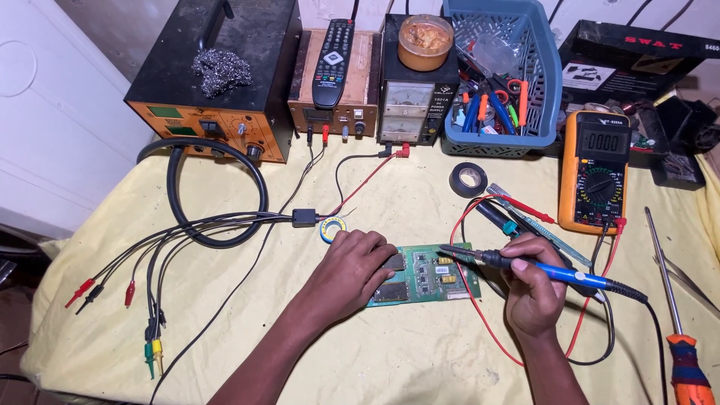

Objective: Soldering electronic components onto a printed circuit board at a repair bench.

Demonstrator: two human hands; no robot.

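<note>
The green rectangular circuit board [420,276] lay flat on the yellow cloth-covered table [405,360], near the front middle, between my two hands. Thin, stiff, light, I judged, so it would skate on the cloth unless pinned. Fragile too: small chips and parts on top, best held by bare edges and corners, not the components.

My left hand [351,271] was pressing down on the board's left end, fingers curled over it, palm on the cloth. More a pin-down than a pinch; couldn't tell whether the fingertips hooked under the edge.

My right hand [534,289] was closed round the blue-handled soldering iron [525,264], pen-style, thumb on top, dark tip reaching left over the board's upper right corner. Tip touching or just above? Couldn't tell. The iron looked light and rigid, with its cord trailing off right; I reckoned the handle was the only safe place to hold it, well back from the metal.

Just beyond the board sat a small blue-and-yellow solder reel [332,228]. Red and black probe leads [480,315] looped round the board's right side, running up to the orange multimeter [594,171]. A black tape roll [468,179] lay further back. Back row: orange-fronted black box w/ steel wool on top [217,75], a black remote control [333,52], and a blue plastic basket of tools [502,75]. Far right, a red-handled screwdriver [679,330].
</note>
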